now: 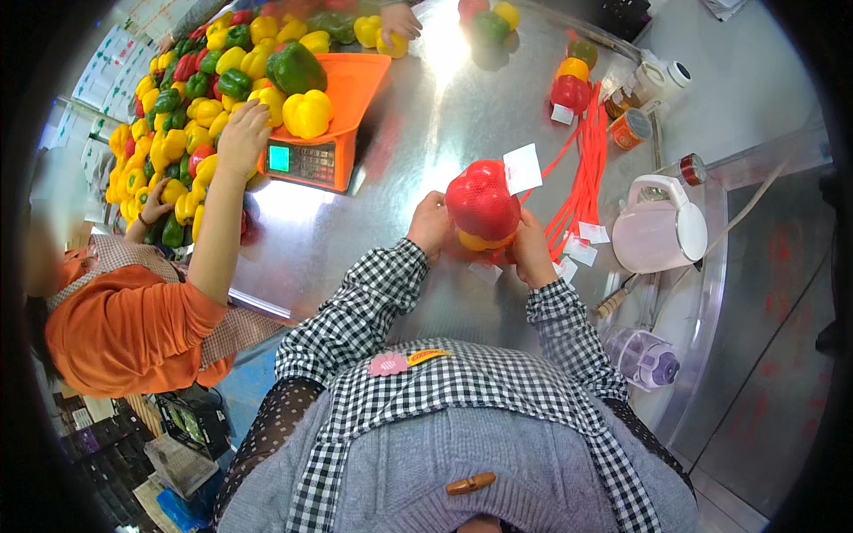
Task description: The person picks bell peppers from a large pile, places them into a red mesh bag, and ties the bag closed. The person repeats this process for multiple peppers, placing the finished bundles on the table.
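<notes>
Before me, above the metal table, is a red mesh net bag with a red bell pepper (481, 200) on top and a yellow bell pepper (481, 241) under it. A white tag (523, 169) sticks out at its upper right. My left hand (432, 223) pinches the net on the left side. My right hand (532, 250) grips it on the lower right; the fingertips are partly hidden behind the peppers. Just right of that hand lies a bundle of empty red net bags (581, 173), with several white tags (578, 251) at the near end.
An orange scale (346, 100) holding peppers stands left, beside a large pepper heap (193, 120). A co-worker's arm (230, 173) reaches over it; another hand (400, 21) is at the back. Netted peppers (570, 90), a kettle (656, 223) and a purple-lidded bottle (643, 358) line the right.
</notes>
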Demonstrator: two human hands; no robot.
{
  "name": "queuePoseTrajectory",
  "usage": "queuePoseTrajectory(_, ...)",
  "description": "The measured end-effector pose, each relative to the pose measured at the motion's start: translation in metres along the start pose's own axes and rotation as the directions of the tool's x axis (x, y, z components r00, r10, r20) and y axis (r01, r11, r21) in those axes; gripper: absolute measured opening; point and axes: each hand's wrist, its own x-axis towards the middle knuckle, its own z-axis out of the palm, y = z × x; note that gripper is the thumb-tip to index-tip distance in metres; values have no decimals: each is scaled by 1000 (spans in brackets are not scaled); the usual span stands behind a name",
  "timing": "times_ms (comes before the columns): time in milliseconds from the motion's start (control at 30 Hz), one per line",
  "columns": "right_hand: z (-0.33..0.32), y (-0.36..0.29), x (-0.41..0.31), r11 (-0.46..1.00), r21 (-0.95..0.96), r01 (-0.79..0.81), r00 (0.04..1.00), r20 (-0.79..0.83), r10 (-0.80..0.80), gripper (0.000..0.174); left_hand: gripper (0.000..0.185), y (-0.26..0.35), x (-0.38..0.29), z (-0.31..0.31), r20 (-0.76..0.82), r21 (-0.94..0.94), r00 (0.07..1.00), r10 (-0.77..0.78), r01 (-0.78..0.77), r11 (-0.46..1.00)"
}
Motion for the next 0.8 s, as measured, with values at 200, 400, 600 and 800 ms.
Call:
queuePoseTrajectory(200, -13, 24, 16, 995, 99, -6, 1000, 15, 5, 21, 22, -19, 11, -2, 18, 50, 999, -27, 26, 998)
queuePoseTrajectory(400, -21, 83, 48, 992, -124, -6, 1000, 15, 8, 24, 20, -23, 19, -14, 98, -162, 994, 42, -26, 986)
queuePoseTrajectory(600, -18, 107, 55, 973, -223, 61, 997, -26, -69, 22, 23, -26, 15, -6, 86, -93, 996, 14, -6, 996)
queuePoseTrajectory(800, -16, 111, 60, 960, -275, 47, 989, -123, -84, 26, 26, -23, 19, -7, 118, -126, 992, 37, -22, 992)
